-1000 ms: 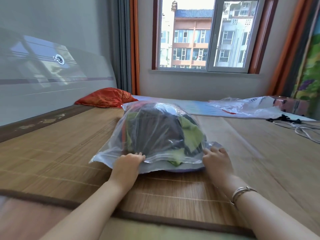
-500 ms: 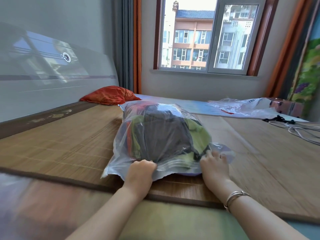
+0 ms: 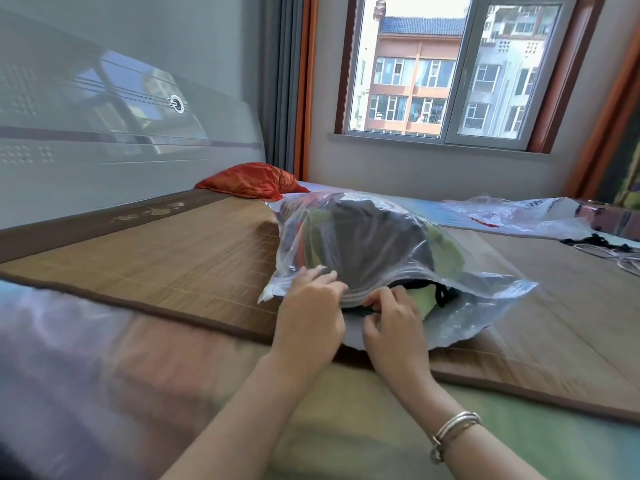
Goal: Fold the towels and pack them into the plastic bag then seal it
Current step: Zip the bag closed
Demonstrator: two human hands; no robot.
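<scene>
A clear plastic bag (image 3: 374, 244) stuffed with folded towels, dark grey, green and red, lies on the bamboo mat (image 3: 180, 258) on the bed. Its mouth faces me and gapes at the right, where a green towel (image 3: 420, 299) shows. My left hand (image 3: 311, 313) lies on the near left part of the bag's zip strip, fingers bent over the top flap. My right hand (image 3: 391, 323) is close beside it, pinching the bag's edge between thumb and fingers. A bracelet sits on my right wrist.
A red pillow (image 3: 251, 180) lies at the headboard behind the bag. Another crumpled clear plastic bag (image 3: 512, 216) and a dark cable (image 3: 602, 245) lie at the far right. A quilt covers the near part of the bed. A window is in the far wall.
My right hand has moved left from the bag's right corner to just beside my left hand at the mouth. The bag has come closer to the mat's near edge.
</scene>
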